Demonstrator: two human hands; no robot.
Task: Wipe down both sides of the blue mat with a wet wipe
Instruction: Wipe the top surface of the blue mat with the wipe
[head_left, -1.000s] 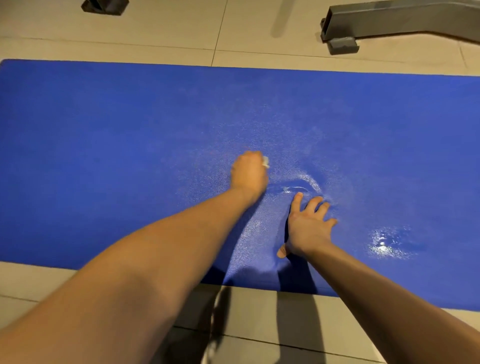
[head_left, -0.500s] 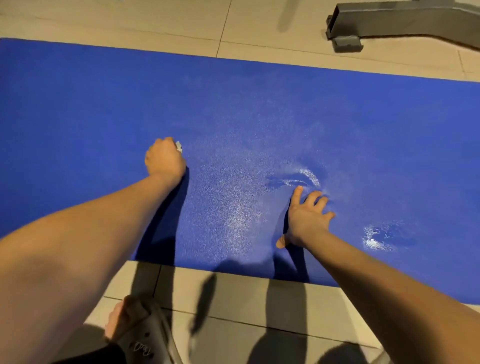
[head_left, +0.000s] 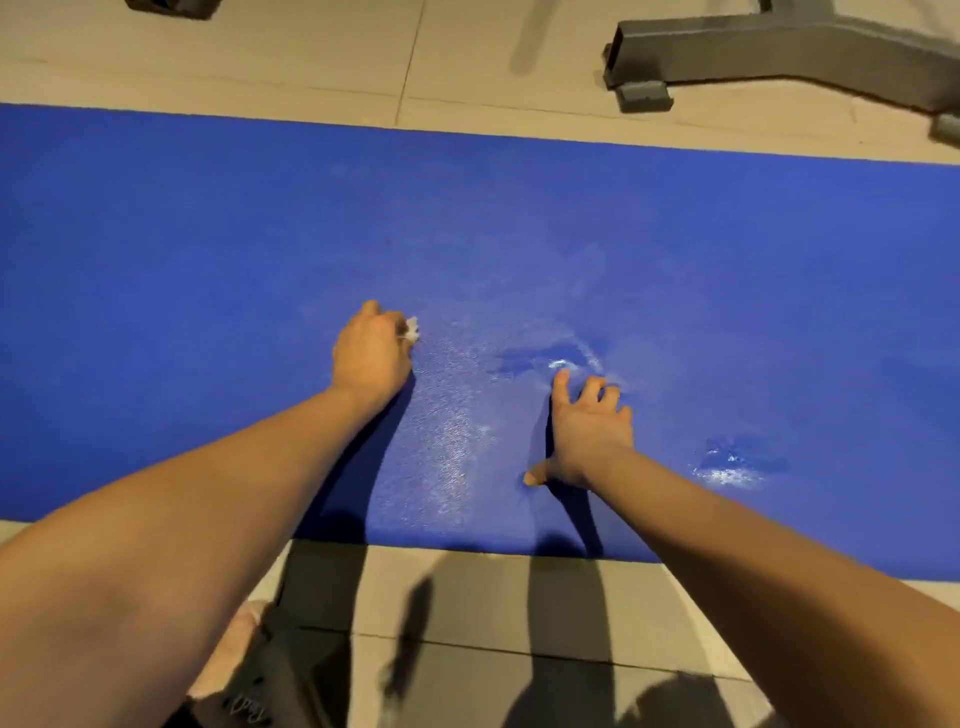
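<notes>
The blue mat lies flat on the tiled floor and spans the whole width of the view. My left hand is fisted on the mat near its middle and grips a wet wipe, of which only a small white corner sticks out at the right. My right hand presses on the mat with spread fingers, closer to the near edge. Wet shiny streaks show between the two hands and further right on the mat.
A grey metal frame foot stands on the tiles beyond the mat at the far right. A dark object sits at the top left edge. A foot in a dark sandal is on the tiles below my left arm.
My left hand swept left across the mat with the wipe, then came back toward the middle. The right hand stayed planted in the same spot.
</notes>
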